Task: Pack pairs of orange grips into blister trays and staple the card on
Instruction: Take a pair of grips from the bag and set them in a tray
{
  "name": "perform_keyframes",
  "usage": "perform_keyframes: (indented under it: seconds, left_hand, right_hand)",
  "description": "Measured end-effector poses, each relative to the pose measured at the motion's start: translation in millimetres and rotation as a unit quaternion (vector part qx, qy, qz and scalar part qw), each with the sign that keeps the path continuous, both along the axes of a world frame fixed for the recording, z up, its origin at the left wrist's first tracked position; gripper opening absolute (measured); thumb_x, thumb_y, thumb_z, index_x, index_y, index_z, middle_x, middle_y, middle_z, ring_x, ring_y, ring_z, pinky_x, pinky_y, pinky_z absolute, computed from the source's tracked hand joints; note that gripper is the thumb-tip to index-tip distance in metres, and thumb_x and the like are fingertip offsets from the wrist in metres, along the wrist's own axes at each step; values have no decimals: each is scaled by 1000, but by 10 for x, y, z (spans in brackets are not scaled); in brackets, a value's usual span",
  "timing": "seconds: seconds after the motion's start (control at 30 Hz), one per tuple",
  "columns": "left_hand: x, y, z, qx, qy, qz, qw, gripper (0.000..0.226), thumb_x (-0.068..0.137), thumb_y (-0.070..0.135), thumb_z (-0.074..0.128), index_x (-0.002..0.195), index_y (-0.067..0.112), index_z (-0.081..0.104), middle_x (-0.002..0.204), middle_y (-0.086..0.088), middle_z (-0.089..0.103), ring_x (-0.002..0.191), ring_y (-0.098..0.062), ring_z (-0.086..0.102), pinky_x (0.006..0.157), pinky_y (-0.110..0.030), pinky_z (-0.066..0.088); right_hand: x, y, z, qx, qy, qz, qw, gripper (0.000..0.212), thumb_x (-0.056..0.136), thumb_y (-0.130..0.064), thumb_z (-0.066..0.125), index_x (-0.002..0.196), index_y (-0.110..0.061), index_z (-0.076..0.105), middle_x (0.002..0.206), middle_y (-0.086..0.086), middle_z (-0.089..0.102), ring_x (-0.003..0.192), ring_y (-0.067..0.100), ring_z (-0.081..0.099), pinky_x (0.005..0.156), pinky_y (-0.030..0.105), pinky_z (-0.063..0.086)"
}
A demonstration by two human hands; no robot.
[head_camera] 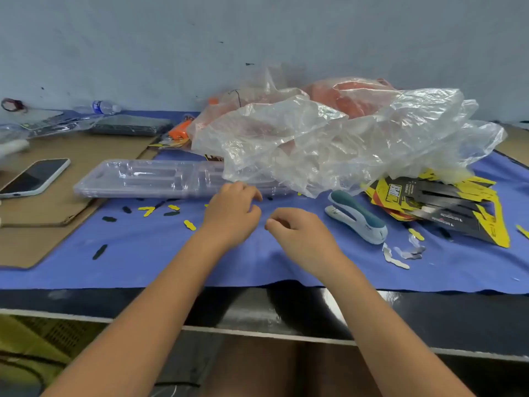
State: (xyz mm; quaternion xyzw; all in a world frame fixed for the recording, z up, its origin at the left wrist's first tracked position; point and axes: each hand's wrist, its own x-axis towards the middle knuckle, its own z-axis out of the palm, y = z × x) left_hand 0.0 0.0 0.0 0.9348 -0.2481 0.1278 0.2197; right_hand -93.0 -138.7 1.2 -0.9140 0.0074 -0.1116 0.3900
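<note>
A stack of clear blister trays [148,179] lies across the blue cloth [148,259], its right end under a crumpled clear plastic bag [343,138]. Orange grips [352,101] show through the bag at the back. My left hand [232,213] hovers just in front of the trays with its fingers loosely curled and nothing in them. My right hand [297,233] is beside it over the cloth, fingers curled, holding nothing that I can see. A white and teal stapler [357,216] lies right of my right hand. Black and yellow cards [435,207] are piled at the right.
A phone [34,177] rests on brown cardboard [57,202] at the left. Small yellow and black card offcuts are scattered over the cloth. A water bottle [100,107] and dark packed trays [128,126] lie at the back left. The table's front edge runs below my forearms.
</note>
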Motion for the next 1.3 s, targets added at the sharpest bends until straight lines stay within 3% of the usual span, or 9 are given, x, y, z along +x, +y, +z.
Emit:
perform_keyframes:
  seconds: [0.13,0.3,0.5,0.63,0.7,0.77,0.9,1.07,1.3]
  left_hand:
    - [362,-242,-77,128,27,58,990,49,91,30,52,139,20,43,142,-7,40,132,-28,33,107,-40,29]
    - [477,-347,-396,105,27,96,989,58,91,26,45,147,23,30,151,-7,24,140,-25,20,116,-49,12]
    - [470,-315,-425,85,-46,157,983,43,85,21,51,125,5,48,124,-17,44,112,-35,42,96,-39,31]
    - [505,-299,-454,78,-3,128,989,64,91,25,46,151,14,23,156,-10,22,146,-26,13,118,-45,10]
    - [527,-289,-463,82,24,119,989,69,94,27,40,155,20,9,163,-4,10,150,-20,-2,119,-49,-1]
    - [529,-296,-475,83,36,117,989,68,96,29,37,156,25,5,163,-2,6,150,-19,-6,118,-51,-5]
    - [525,-320,-485,117,33,108,987,60,99,35,33,155,28,12,161,-2,12,150,-21,-1,117,-58,-2]
    - [458,-345,-468,114,-39,146,982,50,95,38,39,144,29,38,132,-6,40,126,-26,33,103,-49,24]
    - [398,-286,-371,19,-82,198,977,36,89,49,50,120,35,62,111,-8,52,107,-29,42,88,-40,25]
  right_hand:
    - [329,-43,32,-56,16,11,998,19,91,-25,49,75,-19,56,78,-4,54,74,16,49,64,37,41]
    - [606,-285,-194,18,17,-51,998,16,91,-17,51,99,-21,64,107,-1,60,98,18,55,85,35,47]
    - [617,-527,-335,-10,-11,-88,996,37,93,-21,53,130,-20,57,130,0,56,119,22,50,96,33,40]
    - [587,-774,-291,23,-46,-177,983,46,94,-20,51,140,-14,48,145,4,44,131,25,40,103,31,32]
    - [570,-897,-296,-38,-6,-238,971,42,94,-19,49,134,-9,54,141,12,49,129,31,41,105,36,31]
    - [540,-904,-308,-92,24,-254,962,29,93,-19,47,109,-7,68,116,16,61,111,37,51,90,39,39]
    - [509,-611,-320,-98,-18,-172,980,29,90,-14,47,62,-5,45,73,10,50,76,30,46,58,39,30]
    - [526,-483,-342,-135,-28,-61,989,21,91,-15,48,73,-10,59,82,0,57,87,21,49,70,37,43]
    - [532,-486,-337,-87,-55,-61,993,13,92,-18,51,87,-14,62,93,-3,59,91,18,50,71,36,46]
